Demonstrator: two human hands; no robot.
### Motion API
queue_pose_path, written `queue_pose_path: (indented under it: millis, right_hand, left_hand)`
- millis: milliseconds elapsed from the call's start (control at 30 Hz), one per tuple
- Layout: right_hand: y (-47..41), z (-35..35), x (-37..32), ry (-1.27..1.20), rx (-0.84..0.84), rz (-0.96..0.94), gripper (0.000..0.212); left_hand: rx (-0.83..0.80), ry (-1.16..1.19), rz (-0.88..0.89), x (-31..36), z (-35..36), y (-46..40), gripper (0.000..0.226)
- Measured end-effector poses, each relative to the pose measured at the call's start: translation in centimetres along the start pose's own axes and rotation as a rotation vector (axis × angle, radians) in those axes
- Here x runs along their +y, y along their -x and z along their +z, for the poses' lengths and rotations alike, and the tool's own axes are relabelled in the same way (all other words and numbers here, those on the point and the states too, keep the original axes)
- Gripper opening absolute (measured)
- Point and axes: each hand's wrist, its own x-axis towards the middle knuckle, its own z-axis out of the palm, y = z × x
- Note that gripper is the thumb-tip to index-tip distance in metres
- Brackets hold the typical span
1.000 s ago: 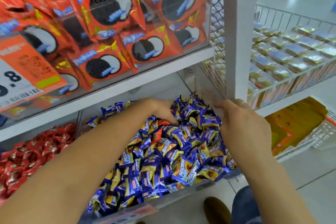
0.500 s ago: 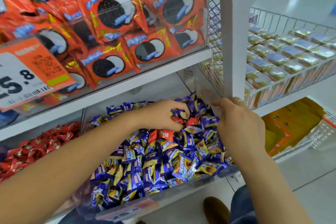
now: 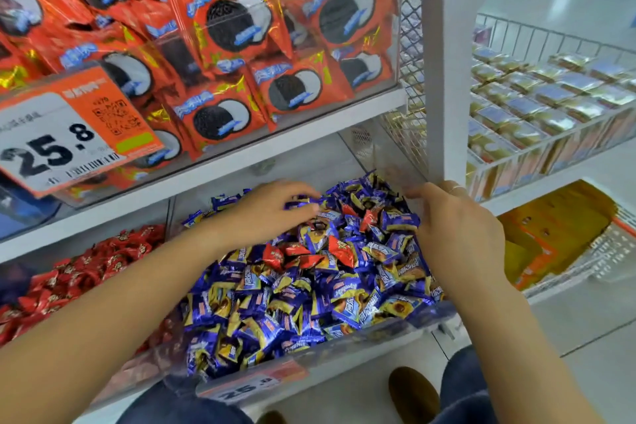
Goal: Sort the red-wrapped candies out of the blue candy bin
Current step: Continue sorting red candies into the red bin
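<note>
Far left on the lower shelf there's a bin of red candies [image 3: 79, 272], next door to the clear blue candy bin [image 3: 309, 365] piled with blue-wrapped candies [image 3: 275, 306]. The left hand [image 3: 272, 210] lies on the pile toward the back, fingers bent down into the wrappers; can't tell if its grip has anything. A handful of red-wrapped candies [image 3: 339, 249] sit mixed into the middle of the blue pile, just right of it. The right hand [image 3: 461, 234] is over the bin's right side, fingers curled, grip unclear too. Red cookie packs [image 3: 241, 31] and a 25.8 price tag [image 3: 65, 134] sit on the shelf above.
</note>
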Motion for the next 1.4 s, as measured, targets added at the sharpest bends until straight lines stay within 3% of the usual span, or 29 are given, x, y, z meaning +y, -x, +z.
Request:
queue_pose_path:
  millis: [33, 167, 233, 333, 400, 533, 700, 833, 967, 1033, 1100, 1200, 1300, 1400]
  right_hand:
    - [0.0, 0.0, 0.0, -0.011, 0.009, -0.002, 0.037]
    - [0.2, 0.0, 0.1, -0.018, 0.018, -0.005, 0.039]
    - [0.1, 0.1, 0.1, -0.003, 0.016, -0.007, 0.038]
    - [-0.1, 0.3, 0.2, 0.015, 0.019, -0.009, 0.038]
    - [-0.2, 0.4, 0.1, 0.014, 0.016, -0.012, 0.04]
    - [-0.2, 0.2, 0.0, 0.013, 0.016, -0.011, 0.042]
    - [-0.3, 0.2, 0.0, 0.011, 0.017, -0.005, 0.043]
    - [-0.2, 0.2, 0.3, 0.003, 0.039, -0.022, 0.04]
    - [0.0, 0.5, 0.5, -0.036, 0.1, -0.048, 0.027]
    - [0.3, 0.5, 0.7, -0.075, 0.156, -0.071, 0.022]
    - [0.8, 0.3, 0.6, -0.109, 0.24, -0.106, 0.017]
    - [1.5, 0.2, 0.4, -0.16, 0.33, -0.214, 0.019]
    - [1.8, -0.2, 0.4, -0.204, 0.32, -0.34, 0.023]
    - [0.9, -0.6, -0.5, -0.144, 0.237, -0.441, 0.028]
  left_hand:
    - [-0.024, -0.044, -0.013, 0.3, 0.4, -1.7, 0.04]
    - [-0.411, -0.147, -0.15, 1.6, 2.4, -7.6, 0.076]
    - [-0.519, -0.27, -0.217, 2.4, 3.0, -9.5, 0.087]
    - [-0.577, -0.319, -0.23, 3.3, 4.3, -10.2, 0.069]
    - [-0.469, -0.271, -0.196, 3.0, 5.5, -9.9, 0.057]
    - [-0.264, -0.172, -0.061, 1.8, 6.1, -8.9, 0.061]
    - [-0.098, 0.111, 0.055, 1.4, 2.7, -6.9, 0.028]
    - [-0.117, 0.109, 0.138, 1.8, 0.9, -2.5, 0.029]
    - [-0.15, -0.139, 0.216, 0.7, 1.0, 2.0, 0.046]
    - [-0.148, -0.213, 0.199, -0.4, 0.9, 3.5, 0.063]
    - [-0.119, -0.131, 0.161, -1.2, 0.6, 4.8, 0.068]
    - [0.015, 0.061, 0.115, -1.7, 0.5, 6.1, 0.051]
    - [0.23, 0.076, 0.055, -2.0, 0.2, 6.7, 0.026]
    - [0.292, 0.056, -0.03, -2.4, -0.4, 6.8, 0.025]
